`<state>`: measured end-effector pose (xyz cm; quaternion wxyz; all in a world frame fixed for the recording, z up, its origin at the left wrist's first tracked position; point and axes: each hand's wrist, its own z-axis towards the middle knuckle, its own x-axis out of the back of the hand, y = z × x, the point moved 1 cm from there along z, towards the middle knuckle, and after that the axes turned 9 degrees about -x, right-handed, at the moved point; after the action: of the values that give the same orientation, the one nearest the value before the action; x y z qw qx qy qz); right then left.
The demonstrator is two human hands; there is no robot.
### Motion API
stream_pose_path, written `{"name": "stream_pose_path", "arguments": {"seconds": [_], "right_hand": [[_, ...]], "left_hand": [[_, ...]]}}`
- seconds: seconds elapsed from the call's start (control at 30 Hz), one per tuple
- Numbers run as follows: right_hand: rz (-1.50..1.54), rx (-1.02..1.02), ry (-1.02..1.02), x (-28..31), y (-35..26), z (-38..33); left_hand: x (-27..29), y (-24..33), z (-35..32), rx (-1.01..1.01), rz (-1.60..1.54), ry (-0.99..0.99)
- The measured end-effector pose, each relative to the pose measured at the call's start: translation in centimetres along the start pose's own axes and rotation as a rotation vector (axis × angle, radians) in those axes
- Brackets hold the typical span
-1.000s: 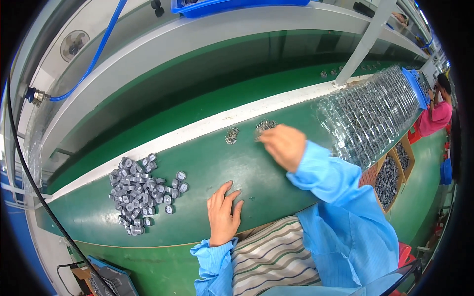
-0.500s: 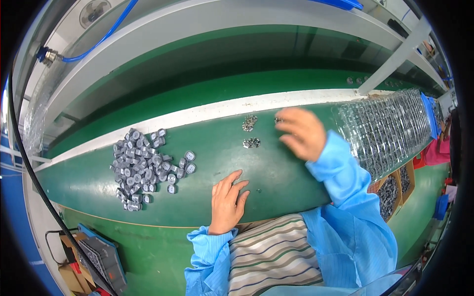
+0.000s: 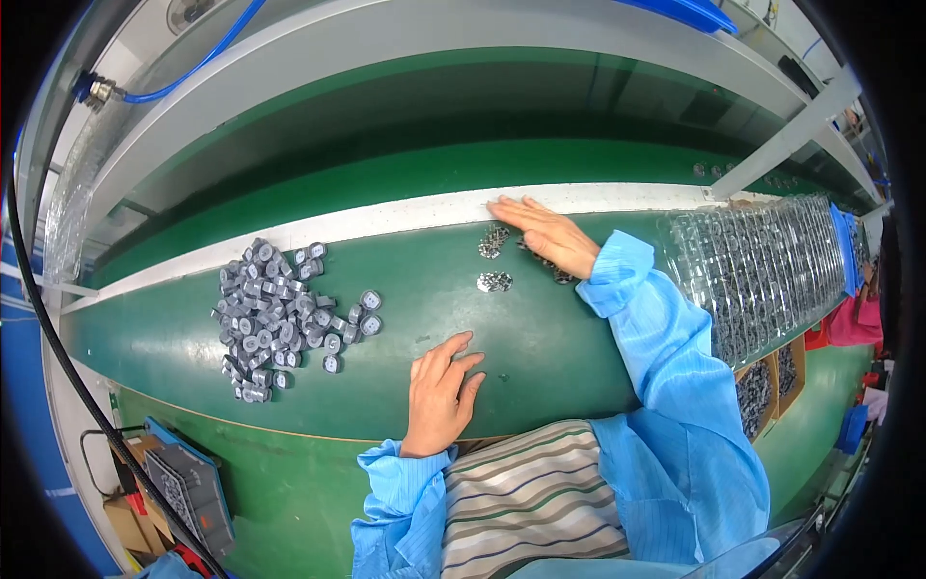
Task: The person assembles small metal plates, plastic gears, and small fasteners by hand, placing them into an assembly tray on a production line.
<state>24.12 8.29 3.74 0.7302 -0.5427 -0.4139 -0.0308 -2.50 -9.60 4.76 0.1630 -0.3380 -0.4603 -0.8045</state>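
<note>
My right hand [image 3: 548, 234] lies stretched out near the white strip at the back of the green table, its fingers pointing left. Beneath and beside its palm are small dark metal parts [image 3: 562, 277], partly hidden by the hand. Just left of its fingers is a little pile of shiny metal parts [image 3: 493, 242], with a second small pile [image 3: 495, 282] nearer to me. My left hand [image 3: 441, 394] rests on the table close to the front edge, fingers spread and holding nothing. Further left sits a large heap of grey round plastic pieces [image 3: 280, 314].
A stack of clear plastic trays [image 3: 757, 280] with many pockets stands on the right, a blue bin [image 3: 846, 246] behind it. Cardboard boxes of dark parts [image 3: 755, 396] are below on the right. A grey frame post [image 3: 786, 145] slants over the far side. A black cable [image 3: 72, 372] hangs at left.
My right hand has moved left and away from me, its curled fingers straightening out beside the far pile of metal parts. The left hand stays in place. The view has shifted slightly.
</note>
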Motion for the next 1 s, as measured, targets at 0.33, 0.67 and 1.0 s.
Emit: {"name": "stream_pose_path", "arguments": {"seconds": [0.33,0.67,1.0], "right_hand": [[0.034,-0.064,-0.153,-6.1,-4.2,3.8],[0.47,-0.144,-0.326,-3.3,0.0,8.8],[0.154,0.152,-0.425,-4.1,-2.6,9.3]], "left_hand": [[0.1,-0.3,0.0,0.021,-0.028,0.031],[6.7,-2.8,0.9,0.186,0.436,0.298],[5.7,-7.0,4.0,0.233,0.699,0.214]]}}
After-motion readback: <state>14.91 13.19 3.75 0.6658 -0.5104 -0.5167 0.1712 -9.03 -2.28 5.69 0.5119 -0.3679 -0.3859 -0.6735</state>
